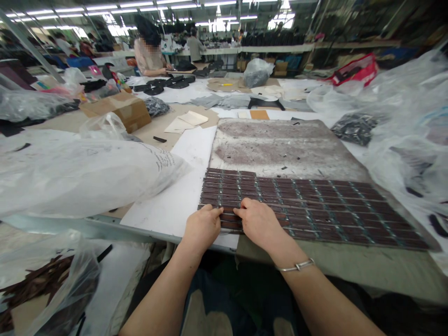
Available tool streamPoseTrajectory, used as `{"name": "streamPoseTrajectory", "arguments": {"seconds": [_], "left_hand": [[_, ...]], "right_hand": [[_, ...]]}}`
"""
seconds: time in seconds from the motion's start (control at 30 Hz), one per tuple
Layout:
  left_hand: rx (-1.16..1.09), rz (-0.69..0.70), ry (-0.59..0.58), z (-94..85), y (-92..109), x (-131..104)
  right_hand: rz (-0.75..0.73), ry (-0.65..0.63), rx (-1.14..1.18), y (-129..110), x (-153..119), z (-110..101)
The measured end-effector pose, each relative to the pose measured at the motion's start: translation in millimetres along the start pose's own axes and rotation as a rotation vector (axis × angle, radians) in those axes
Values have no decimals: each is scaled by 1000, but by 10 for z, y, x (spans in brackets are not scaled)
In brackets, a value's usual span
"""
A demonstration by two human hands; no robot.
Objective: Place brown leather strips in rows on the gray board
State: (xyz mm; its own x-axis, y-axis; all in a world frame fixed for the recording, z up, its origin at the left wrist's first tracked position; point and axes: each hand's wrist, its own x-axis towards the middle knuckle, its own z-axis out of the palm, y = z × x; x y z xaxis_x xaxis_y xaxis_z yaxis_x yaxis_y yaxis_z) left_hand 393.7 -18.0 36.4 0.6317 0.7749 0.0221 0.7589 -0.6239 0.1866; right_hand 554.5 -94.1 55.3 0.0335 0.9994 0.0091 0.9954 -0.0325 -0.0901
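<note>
Both my hands are at the front left corner of a board point(266, 149) that bears rows of narrow dark brown strips point(325, 205). Teal-green lines cross the rows at intervals. My left hand point(203, 226) is closed, thumb and forefinger pinching the left end of a brown strip point(231, 211) lying on the rows. A short way to the right, my right hand point(259, 221) is closed on the same strip, its fingertips pressing down. The curled fingers hide parts of the strip. A silver bracelet point(297, 266) circles my right wrist.
A white plastic sack point(84, 172) lies left, with a cardboard box point(119, 109) behind it. Clear plastic bags point(413, 126) crowd the right side. Below left, an open bag holds brown scraps point(42, 284). A person point(150, 51) sits across the table near black pieces point(168, 84).
</note>
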Motion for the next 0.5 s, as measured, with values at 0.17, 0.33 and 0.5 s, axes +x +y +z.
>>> {"name": "streamPoseTrajectory", "arguments": {"seconds": [0.17, 0.33, 0.5], "left_hand": [[-379, -41, 94, -23, -35, 22], [-1361, -129, -27, -204, -40, 3], [-1910, -168, -334, -256, -39, 22]], "right_hand": [[46, 2, 116, 5, -11, -31], [11, 220, 546, -59, 11, -69], [-70, 272, 866, -208, 39, -126]]}}
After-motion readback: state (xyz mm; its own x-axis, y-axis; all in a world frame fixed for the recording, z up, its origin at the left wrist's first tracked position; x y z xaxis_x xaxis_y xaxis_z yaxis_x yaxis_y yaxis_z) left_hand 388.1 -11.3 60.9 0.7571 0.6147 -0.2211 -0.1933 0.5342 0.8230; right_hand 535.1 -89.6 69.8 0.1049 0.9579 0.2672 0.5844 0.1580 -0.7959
